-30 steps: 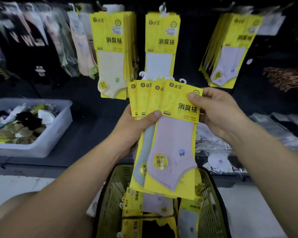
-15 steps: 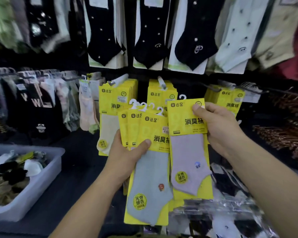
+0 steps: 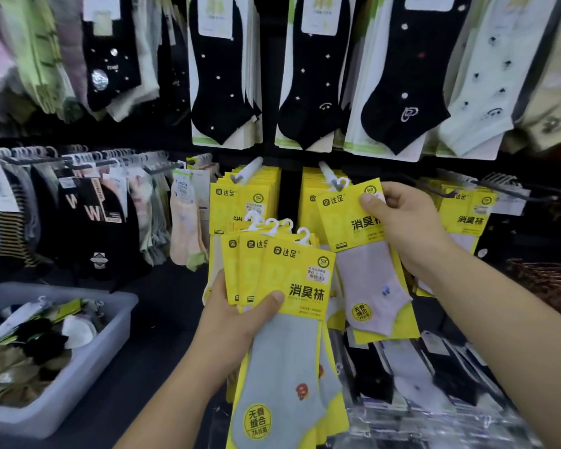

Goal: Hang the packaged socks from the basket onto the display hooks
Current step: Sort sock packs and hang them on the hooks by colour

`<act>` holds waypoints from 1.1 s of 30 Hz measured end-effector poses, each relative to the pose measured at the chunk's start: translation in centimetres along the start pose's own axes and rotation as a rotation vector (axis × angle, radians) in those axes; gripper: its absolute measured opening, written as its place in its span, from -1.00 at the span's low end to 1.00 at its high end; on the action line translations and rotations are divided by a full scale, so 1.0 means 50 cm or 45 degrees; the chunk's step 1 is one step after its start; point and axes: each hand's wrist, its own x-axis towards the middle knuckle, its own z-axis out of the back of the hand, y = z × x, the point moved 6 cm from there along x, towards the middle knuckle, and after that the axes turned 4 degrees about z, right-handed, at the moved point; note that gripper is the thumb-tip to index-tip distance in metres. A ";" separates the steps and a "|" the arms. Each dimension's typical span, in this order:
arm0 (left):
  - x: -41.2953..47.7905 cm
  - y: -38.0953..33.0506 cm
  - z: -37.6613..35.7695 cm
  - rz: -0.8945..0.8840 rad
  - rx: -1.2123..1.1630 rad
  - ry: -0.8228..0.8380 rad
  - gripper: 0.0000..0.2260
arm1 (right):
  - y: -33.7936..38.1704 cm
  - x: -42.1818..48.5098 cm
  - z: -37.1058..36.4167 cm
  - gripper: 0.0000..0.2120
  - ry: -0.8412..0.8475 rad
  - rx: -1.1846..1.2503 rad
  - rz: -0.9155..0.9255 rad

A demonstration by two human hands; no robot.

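Head view: the left hand (image 3: 237,315) grips a fanned stack of packs (image 3: 285,286) low at centre; its thumb (image 3: 269,301) presses on the front card just under the printed characters, and the other fingers are hidden behind the stack; the grey sock of the front pack hangs down below the grip, past the wrist, while the white hangers (image 3: 274,226) stick up above it; the grip is closed around the yellow cards at their lower left edge.

The right hand (image 3: 405,222) holds a single pack (image 3: 360,241) by its upper right corner; the thumb (image 3: 368,200) lies on the card's face near the round stamp, fingers behind; the pink sock of this pack hangs below and to the left of the hand; the pack's white hanger (image 3: 339,183) sits at the tip of the middle hook (image 3: 326,171), though I cannot tell whether it is threaded on or only touching; yellow packs already hang on that hook behind it.

A second hook (image 3: 248,171) to the left carries more yellow packs; a third set hangs at the right, partly behind the right hand; the two held lots are near each other, the single pack up and right of the stack.

A grey bin (image 3: 110,335) of loose socks stands at lower left.
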 end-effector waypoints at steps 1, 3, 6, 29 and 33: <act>0.002 0.002 -0.002 -0.001 -0.019 0.008 -0.46 | -0.002 0.002 -0.007 -0.85 0.007 -0.004 0.010; 0.005 0.003 -0.006 -0.007 -0.056 0.020 -0.53 | -0.009 0.002 -0.022 -0.85 0.015 -0.020 0.017; 0.006 0.004 -0.012 0.005 -0.087 0.038 -0.67 | -0.026 0.003 -0.033 -0.88 -0.005 -0.043 -0.031; -0.010 0.001 -0.048 -0.043 -0.158 0.032 -0.29 | -0.027 -0.162 -0.083 -0.81 0.177 -0.070 -0.218; -0.009 0.001 -0.038 -0.045 -0.151 -0.005 -0.35 | -0.039 -0.155 -0.068 -0.90 0.136 0.140 -0.247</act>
